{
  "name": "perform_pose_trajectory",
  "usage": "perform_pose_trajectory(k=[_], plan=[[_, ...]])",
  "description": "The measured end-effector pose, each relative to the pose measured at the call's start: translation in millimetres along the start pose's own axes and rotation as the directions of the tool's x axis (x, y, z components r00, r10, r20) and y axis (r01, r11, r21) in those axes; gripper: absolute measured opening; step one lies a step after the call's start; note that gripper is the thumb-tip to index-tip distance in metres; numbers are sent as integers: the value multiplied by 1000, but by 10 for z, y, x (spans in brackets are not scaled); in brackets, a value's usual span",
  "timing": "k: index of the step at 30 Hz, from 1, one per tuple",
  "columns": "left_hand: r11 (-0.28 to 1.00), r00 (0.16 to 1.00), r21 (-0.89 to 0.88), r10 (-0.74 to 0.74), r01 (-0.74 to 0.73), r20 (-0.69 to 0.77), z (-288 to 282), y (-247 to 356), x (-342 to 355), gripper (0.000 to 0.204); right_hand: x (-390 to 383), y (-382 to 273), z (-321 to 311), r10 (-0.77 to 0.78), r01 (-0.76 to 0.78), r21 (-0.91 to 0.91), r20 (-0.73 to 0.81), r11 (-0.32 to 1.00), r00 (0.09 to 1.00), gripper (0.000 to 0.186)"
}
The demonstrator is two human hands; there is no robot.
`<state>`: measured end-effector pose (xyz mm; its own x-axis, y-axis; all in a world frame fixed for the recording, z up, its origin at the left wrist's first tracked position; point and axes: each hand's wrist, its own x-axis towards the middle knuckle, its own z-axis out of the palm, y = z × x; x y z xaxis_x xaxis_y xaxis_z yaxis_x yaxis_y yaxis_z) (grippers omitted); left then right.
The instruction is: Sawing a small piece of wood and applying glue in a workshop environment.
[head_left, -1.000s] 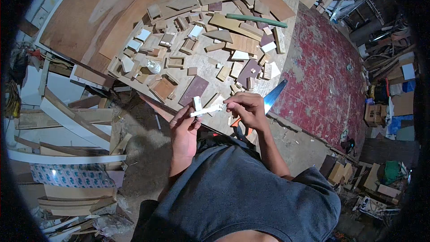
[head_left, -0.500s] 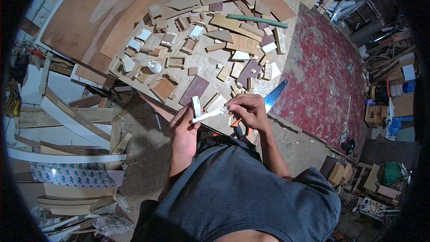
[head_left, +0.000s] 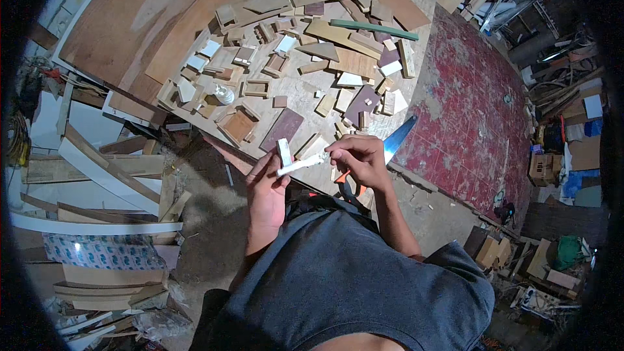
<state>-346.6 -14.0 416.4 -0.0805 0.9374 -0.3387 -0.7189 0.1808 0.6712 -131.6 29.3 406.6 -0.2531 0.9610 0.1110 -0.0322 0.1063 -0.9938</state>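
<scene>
In my left hand (head_left: 265, 185) I grip a slim white strip (head_left: 300, 166) and a small pale block (head_left: 284, 151). The block stands up from the strip's left end, between thumb and fingers. The strip slants up to the right, and its far end looks ragged. At that end my right hand (head_left: 359, 159) has thumb and forefinger pinched together. Whatever is between those fingertips is too small to make out. Just below the right hand is the orange and black handle (head_left: 350, 187) of a handsaw, whose bluish blade (head_left: 398, 139) juts past the table's edge.
The wooden table (head_left: 260, 107) carries many wood offcuts, small box frames (head_left: 238, 125), a clear bottle (head_left: 223, 95) and a green strip (head_left: 374, 29). Boards (head_left: 97, 169) are stacked at left. A worn red panel (head_left: 465, 110) lies right; cardboard boxes (head_left: 545, 168) stand beyond it.
Both hands stay almost in place. The white strip and pale block have tilted very slightly in my left hand.
</scene>
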Motion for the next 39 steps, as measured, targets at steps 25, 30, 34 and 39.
perform_pose_trajectory(k=[25,30,34,39], plan=[[995,992,-19,-96,98,86,24,44,-38,21,114,-14,31,-181,201,56,-258,978,949,11],[994,993,-54,-90,94,78,8,30,-37,21,93,-45,37,-208,206,-35,-190,978,959,10],[994,995,-57,-87,90,58,-31,13,-26,21,55,-85,2,-242,233,-107,-84,967,967,10],[991,994,-96,-86,92,66,-29,-11,-19,24,59,-96,-32,-276,267,-119,-68,956,959,9]])
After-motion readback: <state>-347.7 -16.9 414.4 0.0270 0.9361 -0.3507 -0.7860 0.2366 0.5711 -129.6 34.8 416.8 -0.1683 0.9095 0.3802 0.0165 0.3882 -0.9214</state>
